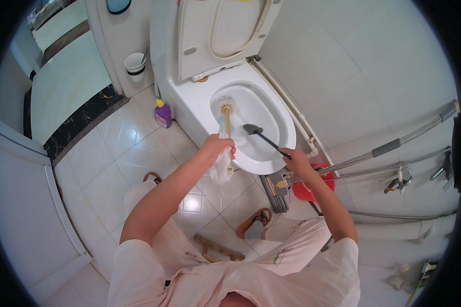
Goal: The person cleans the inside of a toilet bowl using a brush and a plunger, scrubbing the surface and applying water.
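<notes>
A white toilet bowl [253, 149] stands before me with its lid [199, 42] raised. My left hand [217, 147] grips the tan handle of a white-bristled toilet brush [227, 105], whose head is inside the bowl. A crumpled white cloth [221, 169] is in the same hand, wrapped about the handle and hanging below it. In my right hand [297, 161] is the black handle of a second brush [267, 138]. Its dark grey head sits over the bowl's inner front slope; whether it touches the surface I cannot tell.
A purple cleaner bottle [163, 115] with a yellow cap stands left of the toilet. A grey mop head [274, 192] and a red basin [305, 192] are at the right, below slanting metal poles [353, 158]. A low wooden stool [219, 248] is between my legs.
</notes>
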A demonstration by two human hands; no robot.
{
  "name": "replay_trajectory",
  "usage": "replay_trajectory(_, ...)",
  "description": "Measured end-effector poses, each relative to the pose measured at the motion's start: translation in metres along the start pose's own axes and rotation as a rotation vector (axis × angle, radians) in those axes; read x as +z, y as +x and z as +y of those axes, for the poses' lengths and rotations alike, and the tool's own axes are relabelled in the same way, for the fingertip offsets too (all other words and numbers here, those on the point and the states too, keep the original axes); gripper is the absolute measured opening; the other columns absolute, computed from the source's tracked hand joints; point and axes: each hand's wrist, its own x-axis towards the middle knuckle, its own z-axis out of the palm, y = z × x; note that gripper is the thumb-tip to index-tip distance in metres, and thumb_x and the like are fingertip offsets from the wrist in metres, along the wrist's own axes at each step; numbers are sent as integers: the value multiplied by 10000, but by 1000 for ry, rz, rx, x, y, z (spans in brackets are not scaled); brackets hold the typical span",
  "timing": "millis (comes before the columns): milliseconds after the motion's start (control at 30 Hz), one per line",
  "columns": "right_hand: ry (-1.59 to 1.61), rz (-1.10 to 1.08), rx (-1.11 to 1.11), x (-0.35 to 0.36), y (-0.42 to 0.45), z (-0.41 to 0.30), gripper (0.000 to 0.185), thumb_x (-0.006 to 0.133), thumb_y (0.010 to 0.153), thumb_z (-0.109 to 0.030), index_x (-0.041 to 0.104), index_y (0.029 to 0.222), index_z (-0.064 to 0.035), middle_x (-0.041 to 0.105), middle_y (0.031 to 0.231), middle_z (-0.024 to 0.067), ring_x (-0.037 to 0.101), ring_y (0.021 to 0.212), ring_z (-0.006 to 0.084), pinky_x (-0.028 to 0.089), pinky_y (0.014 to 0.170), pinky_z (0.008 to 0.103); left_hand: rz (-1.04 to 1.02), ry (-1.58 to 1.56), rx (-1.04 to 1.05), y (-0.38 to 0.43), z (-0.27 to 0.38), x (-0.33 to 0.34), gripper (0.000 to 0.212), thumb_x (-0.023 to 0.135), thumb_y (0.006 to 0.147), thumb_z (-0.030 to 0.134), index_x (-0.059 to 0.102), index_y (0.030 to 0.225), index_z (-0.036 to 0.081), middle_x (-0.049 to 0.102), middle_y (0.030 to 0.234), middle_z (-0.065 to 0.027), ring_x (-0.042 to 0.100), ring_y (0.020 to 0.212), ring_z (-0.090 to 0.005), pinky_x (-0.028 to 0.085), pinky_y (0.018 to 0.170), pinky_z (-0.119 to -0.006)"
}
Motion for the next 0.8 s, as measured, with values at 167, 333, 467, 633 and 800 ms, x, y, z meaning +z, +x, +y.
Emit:
replay_trajectory(167,-255,-146,-206,63,74,-1,315,549,755,-125,614,1063,-132,634,889,144,601,820,317,475,752,399,194,903,352,-10,28,-12,177,594,674,82,577,824,-10,604,700,-154,599,616,-284,488,583,-390)
replay_trajectory(333,-163,-173,-75,105,143,-20,282,538,759,-131,631,1025,-113,625,944,147,588,885,314,463,793,396,389,1441,397,-16,53,-6,325,597,651,185,591,948,53,602,850,-196,580,828,-342,459,732,-428)
replay_trajectory(467,-150,-191,-103,101,146,-3,263,543,767,-142,638,1011,-110,624,961,137,582,902,313,458,803,395,305,1509,351,-6,44,-3,323,600,650,176,606,954,69,610,883,-159,581,853,-321,464,735,-422)
replay_trajectory(633,-319,-297,-230,0,68,0,242,520,806,-229,652,975,-119,636,919,113,602,853,294,477,755,408,225,1600,263,-5,37,-3,325,599,645,164,611,960,84,613,922,-121,578,882,-301,468,749,-405)
replay_trajectory(800,-208,-573,-131,-92,8,-13,278,515,809,-183,627,1054,-115,640,896,123,627,779,270,504,675,377,260,1606,312,-1,35,0,372,598,645,163,598,1006,71,616,950,-122,576,903,-300,466,765,-401)
